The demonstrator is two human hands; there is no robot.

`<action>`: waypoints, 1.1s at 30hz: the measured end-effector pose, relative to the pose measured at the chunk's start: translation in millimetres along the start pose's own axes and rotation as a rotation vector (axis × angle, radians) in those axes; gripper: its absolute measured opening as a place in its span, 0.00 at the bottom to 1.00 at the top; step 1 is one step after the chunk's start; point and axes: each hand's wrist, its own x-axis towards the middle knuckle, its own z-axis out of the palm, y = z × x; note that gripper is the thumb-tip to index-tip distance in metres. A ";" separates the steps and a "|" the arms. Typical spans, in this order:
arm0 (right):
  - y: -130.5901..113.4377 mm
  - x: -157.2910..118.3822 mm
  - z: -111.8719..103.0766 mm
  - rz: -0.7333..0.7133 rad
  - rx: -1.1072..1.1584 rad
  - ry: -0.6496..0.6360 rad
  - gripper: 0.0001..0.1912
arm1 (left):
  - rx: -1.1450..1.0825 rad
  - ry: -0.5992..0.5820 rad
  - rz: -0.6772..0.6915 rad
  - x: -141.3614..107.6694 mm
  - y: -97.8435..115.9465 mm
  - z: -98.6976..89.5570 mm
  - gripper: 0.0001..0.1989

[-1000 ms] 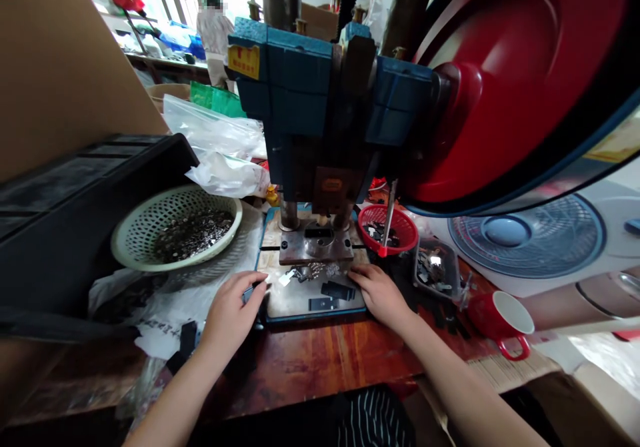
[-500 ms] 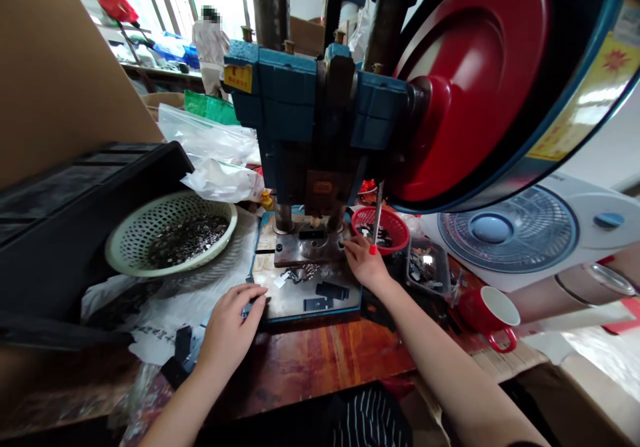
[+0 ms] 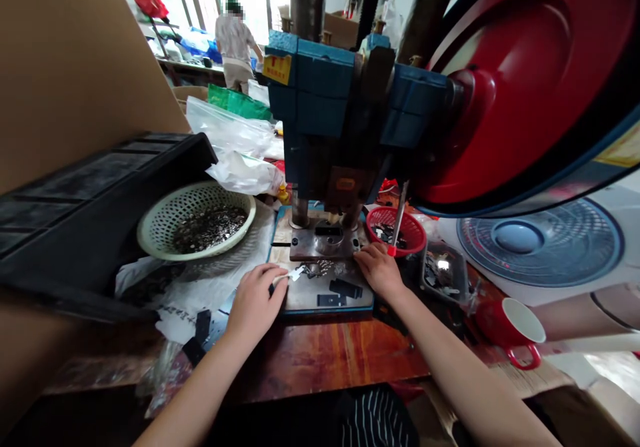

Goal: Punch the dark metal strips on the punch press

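My left hand (image 3: 257,297) rests at the left front edge of the press's metal base plate (image 3: 300,300). Its thumb and forefinger are closed together, with a thin pale thing at their tips that I cannot make out, close to a small white piece (image 3: 297,273). My right hand (image 3: 383,272) has its curled fingers against the right end of the steel die block (image 3: 320,246); what they pinch, if anything, is hidden. Small shiny metal bits (image 3: 317,269) lie before the die. Two dark flat strips (image 3: 346,289) lie nearer the plate's front edge.
Above my hands stands a blue press (image 3: 320,94) with a large red wheel (image 3: 520,80). A rod with a red tip (image 3: 393,251) hangs by my right hand. Around are a pale green basket (image 3: 150,234), red basket (image 3: 417,234), clear box (image 3: 445,274), red mug (image 3: 495,320) and fan (image 3: 540,240). Another person (image 3: 235,44) stands behind.
The view has turned, so the scene sits further right in it. My left hand has moved forward over the plate toward the white piece. My right hand stays by the die's right end.
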 end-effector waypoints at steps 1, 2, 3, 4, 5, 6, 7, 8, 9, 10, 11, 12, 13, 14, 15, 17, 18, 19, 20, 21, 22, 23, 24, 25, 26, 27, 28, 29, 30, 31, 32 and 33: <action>-1.6 1.1 1.2 0.010 0.005 0.014 0.11 | 0.039 -0.019 -0.006 5.6 4.5 1.1 0.14; -3.3 2.5 2.3 0.024 0.014 0.031 0.11 | 0.076 -0.041 -0.012 10.7 8.5 1.9 0.14; -5.0 4.1 3.2 0.043 0.030 0.051 0.10 | 0.107 -0.064 -0.016 15.1 11.6 2.6 0.13; -6.8 5.9 3.7 0.067 0.053 0.074 0.10 | 0.129 -0.084 -0.020 18.7 13.7 3.0 0.13; -8.7 8.2 3.8 0.093 0.081 0.098 0.09 | 0.141 -0.098 -0.021 21.3 14.7 3.4 0.12; -10.6 11.1 3.5 0.121 0.112 0.122 0.09 | 0.143 -0.106 -0.023 23.0 14.7 3.6 0.10; -12.8 14.9 3.0 0.148 0.142 0.145 0.08 | 0.138 -0.107 -0.027 24.0 13.9 3.7 0.10; -15.3 19.8 2.3 0.175 0.167 0.167 0.08 | 0.127 -0.102 -0.031 24.2 12.6 3.8 0.09; -18.1 25.9 1.6 0.198 0.187 0.187 0.07 | 0.109 -0.101 -0.034 24.0 11.0 3.9 0.08; -21.3 33.1 1.2 0.216 0.199 0.204 0.07 | 0.082 -0.105 -0.043 23.3 9.4 3.8 0.08; -24.7 41.2 1.1 0.229 0.205 0.215 0.07 | 0.045 -0.114 -0.058 22.4 8.0 3.7 0.08; -28.2 49.7 1.5 0.236 0.204 0.219 0.07 | 0.001 -0.123 -0.082 21.5 6.9 3.3 0.08; -31.7 58.1 2.2 0.240 0.198 0.215 0.07 | -0.050 -0.129 -0.112 20.7 6.2 2.7 0.08; -34.9 65.9 3.3 0.241 0.185 0.204 0.07 | -0.103 -0.132 -0.143 20.3 5.9 1.8 0.09; -37.8 72.6 4.6 0.241 0.168 0.188 0.07 | -0.154 -0.128 -0.171 20.3 6.1 0.4 0.10; -42.1 81.7 6.7 0.231 0.133 0.152 0.07 | -0.237 -0.107 -0.211 22.5 7.9 -3.2 0.12; -43.4 83.9 7.3 0.219 0.118 0.136 0.07 | -0.269 -0.100 -0.224 24.7 9.4 -5.3 0.13; -44.1 84.7 7.2 0.202 0.108 0.125 0.07 | -0.297 -0.095 -0.233 27.7 11.2 -7.3 0.14; -44.5 84.4 6.6 0.179 0.101 0.117 0.08 | -0.322 -0.091 -0.236 31.4 13.3 -9.2 0.15; -44.5 83.3 5.5 0.151 0.096 0.112 0.08 | -0.341 -0.087 -0.229 35.6 15.7 -10.7 0.15; -44.4 81.7 3.9 0.121 0.089 0.108 0.08 | -0.357 -0.083 -0.213 40.2 18.3 -11.8 0.15; -44.3 79.9 2.0 0.092 0.080 0.106 0.09 | -0.368 -0.078 -0.193 45.0 21.0 -12.4 0.15; -44.3 78.2 -0.1 0.064 0.068 0.103 0.09 | -0.375 -0.072 -0.173 49.9 23.8 -12.6 0.15; -44.3 76.5 -2.3 0.040 0.055 0.097 0.10 | -0.382 -0.066 -0.159 54.7 26.7 -12.3 0.14; -44.5 74.9 -4.4 0.022 0.042 0.089 0.10 | -0.391 -0.062 -0.150 59.3 29.5 -11.8 0.14; -44.6 73.5 -6.3 0.008 0.030 0.079 0.11 | -0.401 -0.060 -0.145 63.6 32.1 -11.1 0.14; -44.7 72.1 -7.9 -0.003 0.020 0.065 0.12 | -0.411 -0.058 -0.144 67.7 34.6 -10.2 0.14; -44.6 70.9 -9.0 -0.013 0.014 0.052 0.13 | -0.419 -0.056 -0.143 71.5 37.0 -9.2 0.14; -44.2 69.7 -9.5 -0.019 0.012 0.041 0.14 | -0.426 -0.053 -0.142 75.1 39.2 -8.1 0.14; -43.6 68.6 -9.3 -0.023 0.015 0.032 0.15 | -0.433 -0.049 -0.139 78.7 41.5 -6.8 0.14; -42.5 67.5 -8.4 -0.024 0.025 0.025 0.15 | -0.440 -0.045 -0.134 82.3 43.8 -5.3 0.14; -41.2 66.5 -6.8 -0.021 0.044 0.019 0.16 | -0.446 -0.044 -0.128 86.0 46.3 -3.6 0.13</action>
